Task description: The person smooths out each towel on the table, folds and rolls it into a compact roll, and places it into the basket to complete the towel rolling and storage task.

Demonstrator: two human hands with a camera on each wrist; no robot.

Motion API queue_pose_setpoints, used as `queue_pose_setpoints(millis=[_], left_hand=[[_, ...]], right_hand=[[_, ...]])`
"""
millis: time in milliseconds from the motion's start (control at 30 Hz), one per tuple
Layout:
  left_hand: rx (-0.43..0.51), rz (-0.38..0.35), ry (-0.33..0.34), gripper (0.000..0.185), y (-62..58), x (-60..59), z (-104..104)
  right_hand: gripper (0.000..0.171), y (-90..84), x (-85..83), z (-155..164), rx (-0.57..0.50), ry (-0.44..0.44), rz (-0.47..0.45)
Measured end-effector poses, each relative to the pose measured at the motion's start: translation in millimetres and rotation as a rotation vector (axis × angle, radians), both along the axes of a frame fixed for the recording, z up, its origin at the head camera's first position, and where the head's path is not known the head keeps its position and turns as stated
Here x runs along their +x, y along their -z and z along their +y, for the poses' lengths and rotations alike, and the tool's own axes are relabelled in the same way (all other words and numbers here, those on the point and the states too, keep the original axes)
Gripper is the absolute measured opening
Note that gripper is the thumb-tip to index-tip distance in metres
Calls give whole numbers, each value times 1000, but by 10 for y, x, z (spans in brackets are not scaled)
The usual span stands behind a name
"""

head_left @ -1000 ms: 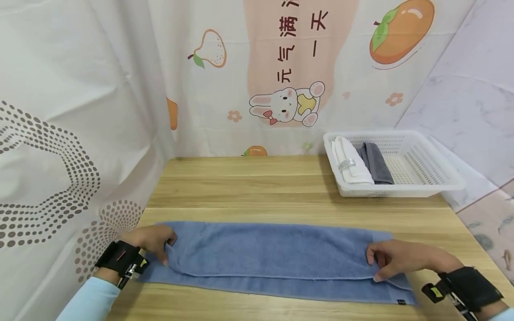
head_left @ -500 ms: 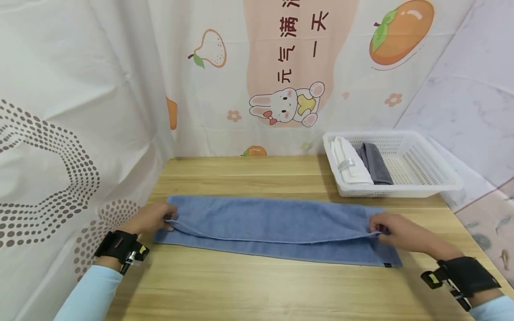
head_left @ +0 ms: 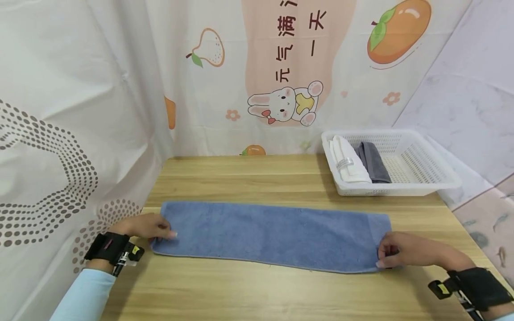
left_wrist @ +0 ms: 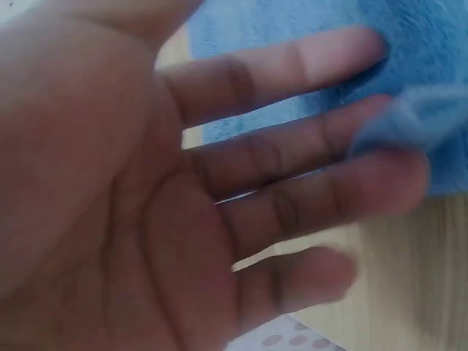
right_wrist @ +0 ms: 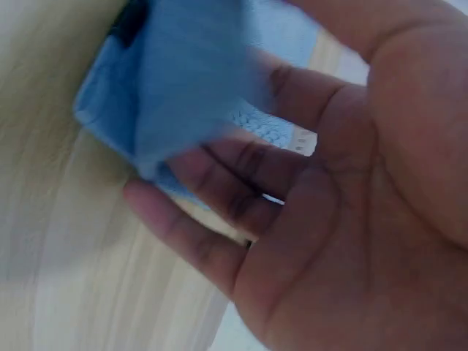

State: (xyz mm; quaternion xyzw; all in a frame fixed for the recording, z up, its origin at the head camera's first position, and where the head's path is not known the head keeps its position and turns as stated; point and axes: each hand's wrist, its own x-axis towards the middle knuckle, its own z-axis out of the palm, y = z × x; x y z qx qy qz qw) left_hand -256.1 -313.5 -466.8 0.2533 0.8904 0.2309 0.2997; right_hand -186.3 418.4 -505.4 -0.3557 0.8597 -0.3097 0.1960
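Note:
A blue towel lies on the wooden table as a long strip, its near edges lined up. At its left end is my left hand; in the left wrist view the fingers are spread and nearly straight, with a bit of towel edge lying over the fingertips. My right hand pinches the near right corner of the towel. Seen from the right wrist, a raised towel flap covers some fingertips, and the thumb's tip is out of frame.
A white plastic basket stands at the back right of the table. It holds a rolled white towel and a folded dark grey towel. A printed curtain hangs behind and along the left side.
The towel slid away from me, then came slightly back. Its upper layer's near edge came down over the lower layer. The left fingers have loosened from the edge.

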Motion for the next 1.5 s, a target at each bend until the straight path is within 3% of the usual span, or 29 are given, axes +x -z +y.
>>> queue_pose_setpoints(millis=[100,167,233,333,467,567,700,800,900,1000,1100,1200,1267,1333,1400,1500], left_hand=[[-34,187,-100,30,78,-65,25],[-62,319,-157,30,135,-114,39],[-105,409,-205,44,199,-159,43],[-135,430,-232,70,273,-209,24],[-156,405,-247,80,303,-278,-20],[-149,414,-252,74,275,-347,-39],[-44,432,-259,46,165,-402,42],[117,381,-276,31,26,-373,258],[298,301,-267,29,-123,-312,608],[468,185,-243,25,-217,-254,1026],[604,10,-218,25,-235,-196,1441],[686,-151,-165,32,-191,-150,1803],[723,-216,-117,38,-148,-126,1988],[738,-246,-80,40,-113,-103,2122],[748,-253,-58,43,-87,-80,2206],[764,-270,-48,47,-66,-59,2261]], right_hand=[[24,24,-16,-34,38,90,71],[28,48,-34,-38,91,130,169],[30,79,-54,-34,145,151,261],[30,108,-83,-19,201,159,331],[28,80,-125,-34,263,194,325],[29,45,-144,-61,307,217,320],[29,-6,-124,-163,341,262,378],[25,-62,-111,-354,335,315,459],[15,-164,-139,-647,271,344,495],[8,-279,-177,-1012,171,355,472],[11,-354,-190,-1421,74,354,402],[45,-375,-170,-1845,8,335,309],[69,-360,-152,-2097,-11,314,277],[81,-329,-138,-2299,-18,297,285],[75,-292,-131,-2442,-31,301,315],[52,-242,-132,-2552,-74,348,349]])
